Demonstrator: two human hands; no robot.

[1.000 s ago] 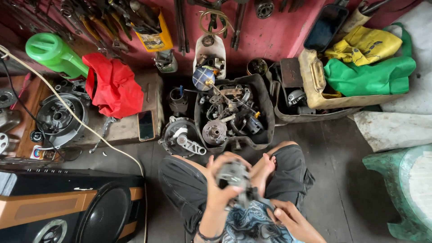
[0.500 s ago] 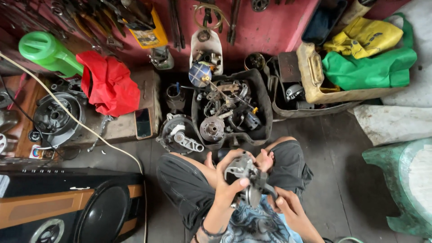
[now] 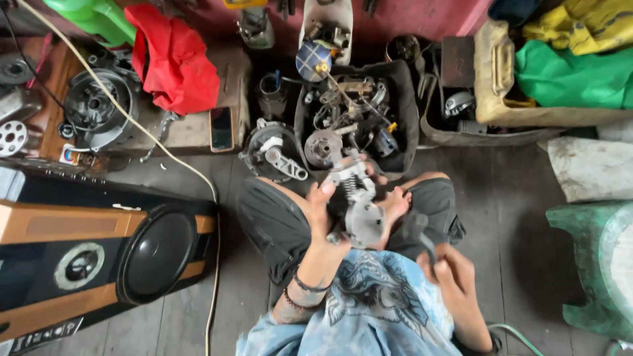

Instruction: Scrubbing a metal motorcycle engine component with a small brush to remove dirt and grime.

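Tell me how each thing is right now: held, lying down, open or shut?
Metal engine part: held up, gripped by the left hand.
Right hand: fingers curled around a blurry dark tool.
Black tray: open, full of metal parts.
Phone: lying flat, screen dark.
Red cloth: crumpled.
Speaker: lying on its side.

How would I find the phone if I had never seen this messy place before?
Start at the red cloth near the top left. Just below and right of it, on the wooden board, lies the phone. It is the one flat, dark, shiny rectangle there, while its neighbours are round, greasy metal engine parts.
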